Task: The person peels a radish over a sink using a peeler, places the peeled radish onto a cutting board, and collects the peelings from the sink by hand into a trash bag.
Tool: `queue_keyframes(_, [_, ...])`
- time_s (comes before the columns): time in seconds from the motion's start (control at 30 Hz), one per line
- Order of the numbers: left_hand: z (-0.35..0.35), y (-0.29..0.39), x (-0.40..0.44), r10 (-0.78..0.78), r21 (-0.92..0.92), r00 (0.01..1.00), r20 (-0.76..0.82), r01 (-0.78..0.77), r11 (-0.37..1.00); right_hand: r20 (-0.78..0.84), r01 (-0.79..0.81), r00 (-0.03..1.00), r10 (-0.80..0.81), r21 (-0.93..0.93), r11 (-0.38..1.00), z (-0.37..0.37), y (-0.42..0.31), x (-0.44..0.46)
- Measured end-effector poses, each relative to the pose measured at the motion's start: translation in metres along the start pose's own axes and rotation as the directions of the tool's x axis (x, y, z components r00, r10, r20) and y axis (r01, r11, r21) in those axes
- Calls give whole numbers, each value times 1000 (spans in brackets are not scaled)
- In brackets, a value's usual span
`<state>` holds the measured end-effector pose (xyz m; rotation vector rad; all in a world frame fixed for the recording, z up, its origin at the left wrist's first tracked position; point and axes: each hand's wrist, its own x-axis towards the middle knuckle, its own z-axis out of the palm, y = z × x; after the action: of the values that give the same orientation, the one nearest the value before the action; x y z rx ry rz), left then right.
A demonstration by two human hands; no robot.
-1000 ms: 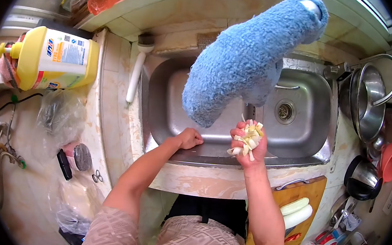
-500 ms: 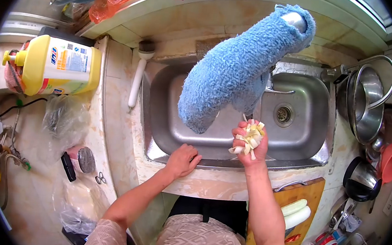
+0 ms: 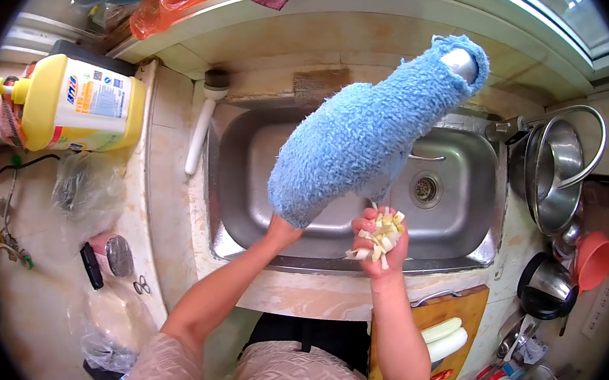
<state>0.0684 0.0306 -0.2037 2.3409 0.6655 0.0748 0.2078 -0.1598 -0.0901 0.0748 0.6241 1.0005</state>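
My right hand (image 3: 394, 254) is palm up over the sink's front edge, with fingers curled round a heap of chopped white and pale yellow vegetable pieces (image 3: 381, 239). My left hand (image 3: 283, 233) reaches in under the lower end of a fuzzy blue towel (image 3: 360, 133), which hides its fingers. This towel wraps the tap, whose metal (image 3: 460, 63) shows at the upper end. Beneath both hands lies a steel double-bowl sink (image 3: 247, 178), with a drain strainer (image 3: 426, 190) in the right bowl.
A cutting board (image 3: 468, 327) with peeled white vegetables (image 3: 445, 343) is at the right front. Metal bowls (image 3: 555, 176) stand right of the sink. On the left are a white-handled brush (image 3: 201, 134), a yellow pump bottle (image 3: 44, 106) and small scissors (image 3: 141, 285).
My left hand has moved from the sink's front rim forward and under the towel's lower end. My right hand still holds the chopped pieces. The view has shifted slightly.
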Motion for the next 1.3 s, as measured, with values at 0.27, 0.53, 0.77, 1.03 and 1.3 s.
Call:
queue_keyframes(0.27, [123, 14, 108, 152, -134, 981, -123, -168, 977, 6, -47, 999, 47, 4, 999, -6, 23, -29])
queue_keyframes(0.53, [164, -34, 103, 184, -41, 982, 40, -183, 982, 108, -99, 990, 96, 30, 995, -6, 51, -33])
queue_keyframes(0.77, [-33, 58, 14, -40, -703, 707, 706, 707, 79, 89, -196, 977, 193, 24, 980, 15, 105, -46])
queue_keyframes(1.03, [-53, 124, -75, 263, -644, 716, 646, 697, -315, 99, 1, 995, 0, -10, 1000, 9, 146, -138])
queue_keyframes(1.3, [-27, 186, -202, 335, -393, 376, 864, 919, -18, 314, 369, 869, -384, 107, 923, -48, 175, -275])
